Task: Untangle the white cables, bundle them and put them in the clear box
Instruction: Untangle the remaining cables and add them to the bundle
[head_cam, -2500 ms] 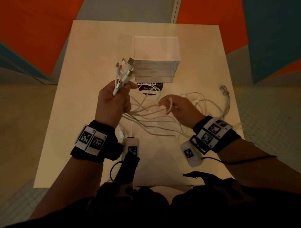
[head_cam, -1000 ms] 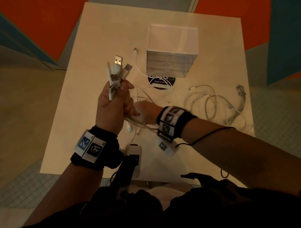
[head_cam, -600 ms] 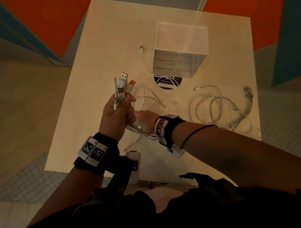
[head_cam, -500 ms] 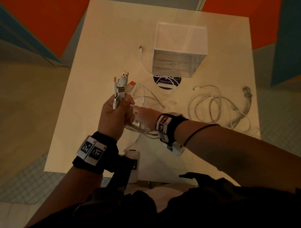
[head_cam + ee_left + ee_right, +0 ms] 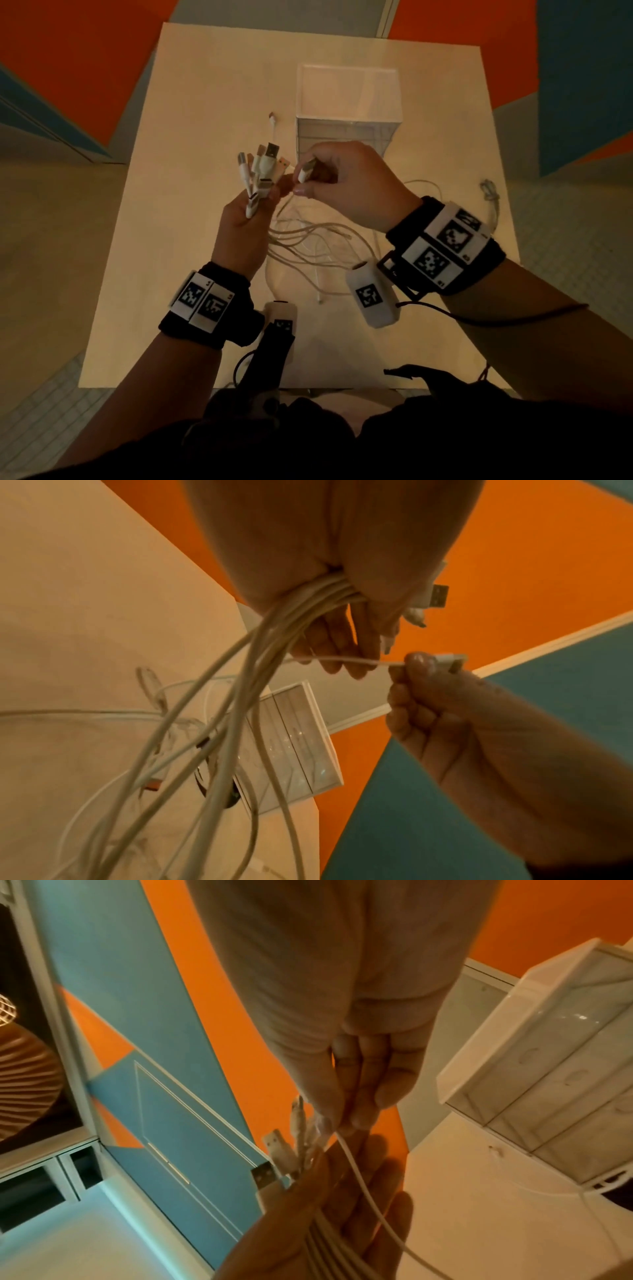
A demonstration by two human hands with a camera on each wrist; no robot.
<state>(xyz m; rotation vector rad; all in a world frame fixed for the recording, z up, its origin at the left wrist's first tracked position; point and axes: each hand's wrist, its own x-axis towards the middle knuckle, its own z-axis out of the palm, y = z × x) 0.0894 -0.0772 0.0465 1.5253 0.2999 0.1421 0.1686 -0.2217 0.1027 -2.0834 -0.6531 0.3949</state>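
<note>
My left hand point(image 5: 245, 222) grips a bunch of white cables point(image 5: 262, 171) just below their plugs, which fan out upward; the cords point(image 5: 260, 647) hang from my fist down to the table. My right hand point(image 5: 346, 185) pinches one more white cable plug point(image 5: 306, 171) right beside the bunch, its cord point(image 5: 369, 1191) trailing down past my left palm. The clear box point(image 5: 347, 113) stands on the table just behind both hands, also in the left wrist view as the clear box point(image 5: 301, 745) and the right wrist view as the clear box point(image 5: 548, 1069).
Loose white cable loops point(image 5: 308, 246) lie on the pale table point(image 5: 191, 171) under my hands. A single cable end point(image 5: 272, 118) lies left of the box, and another plug point(image 5: 489, 190) lies near the right edge. A dark round sticker point(image 5: 219, 791) sits by the box.
My right hand came up from beneath my left fist, holding one cable plug, and now sits level with the bunch of plugs. My left hand kept its grip.
</note>
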